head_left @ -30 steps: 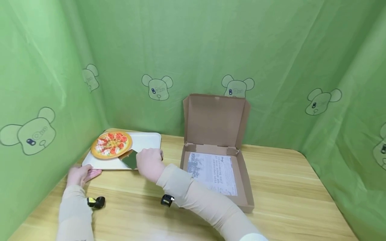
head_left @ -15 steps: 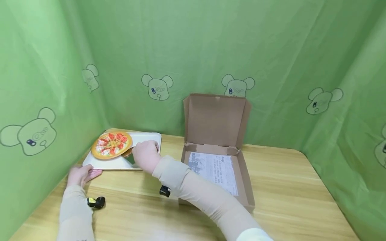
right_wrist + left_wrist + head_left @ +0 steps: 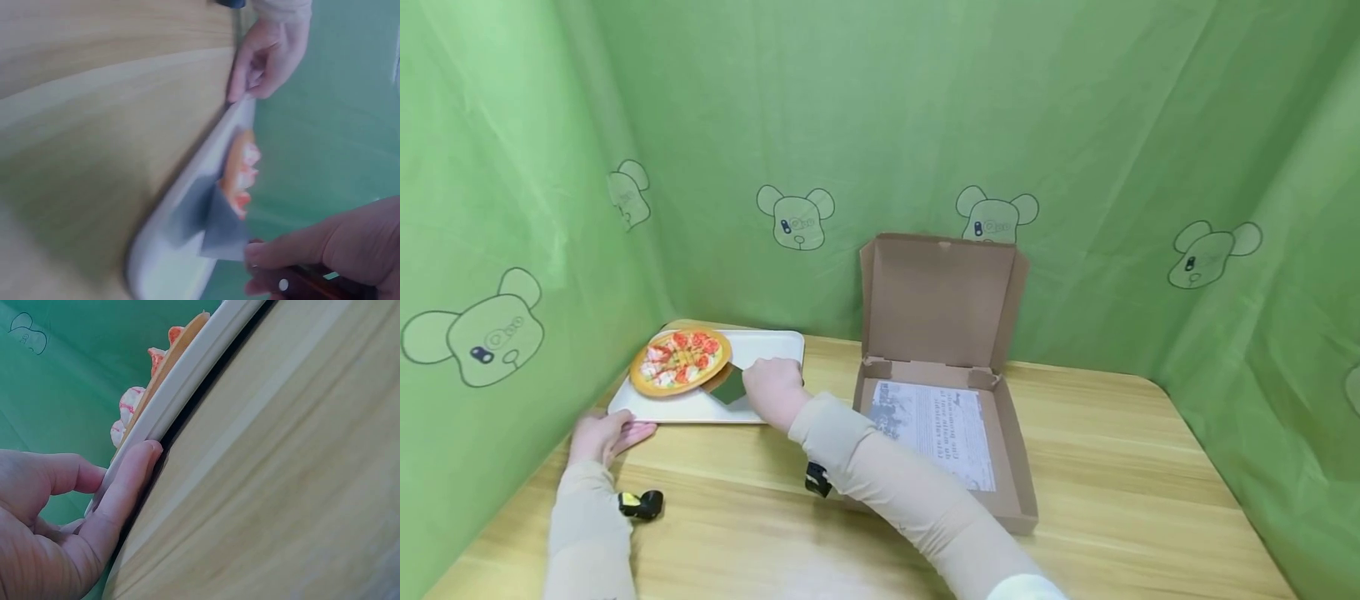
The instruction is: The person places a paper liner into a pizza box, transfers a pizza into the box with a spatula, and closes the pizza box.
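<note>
On a white tray (image 3: 771, 350) at the back left lies a round toy pizza (image 3: 679, 362) with red and white toppings, tilted in the head view. My left hand (image 3: 597, 437) pinches the tray's near left corner between thumb and fingers, as the left wrist view of the hand (image 3: 69, 525) also shows. My right hand (image 3: 775, 392) grips the dark riveted handle (image 3: 284, 282) of a flat metal spatula (image 3: 728, 387). Its blade (image 3: 223, 234) meets the pizza's near right edge, perhaps partly under it. Most of the handle is hidden by my hand in the head view.
To the right stands an open cardboard pizza box (image 3: 1017, 467), its lid upright at the back and a printed sheet (image 3: 936, 429) inside. My right forearm crosses its near left corner. Green curtains (image 3: 880, 125) enclose the wooden table (image 3: 1097, 450).
My right hand and the spatula have shifted slightly farther back over the tray, the blade staying by the pizza's edge. My left hand stays at the tray corner.
</note>
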Available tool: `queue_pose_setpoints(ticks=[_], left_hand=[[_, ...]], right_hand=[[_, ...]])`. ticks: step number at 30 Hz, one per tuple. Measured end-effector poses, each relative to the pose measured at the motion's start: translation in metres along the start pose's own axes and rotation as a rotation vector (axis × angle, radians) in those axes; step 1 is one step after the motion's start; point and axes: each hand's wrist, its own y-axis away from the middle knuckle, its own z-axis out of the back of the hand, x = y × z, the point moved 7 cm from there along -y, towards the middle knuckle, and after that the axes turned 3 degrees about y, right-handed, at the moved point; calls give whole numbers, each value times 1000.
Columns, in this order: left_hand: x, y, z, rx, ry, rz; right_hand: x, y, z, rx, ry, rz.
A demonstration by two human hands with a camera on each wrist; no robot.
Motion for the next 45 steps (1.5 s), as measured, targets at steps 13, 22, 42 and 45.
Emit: queue_pose_setpoints(ticks=[13, 22, 42, 45], left_hand=[[0, 1, 2, 30, 37, -7], [-1, -1, 3, 5, 43, -15], [4, -2, -4, 55, 101, -9], [3, -1, -2, 51, 104, -9]], right_hand=[[13, -24, -22, 22, -107, -42], [23, -35, -29, 5, -157, -86], [34, -51, -35, 52, -128, -153], [35, -51, -35, 40, -141, -153]])
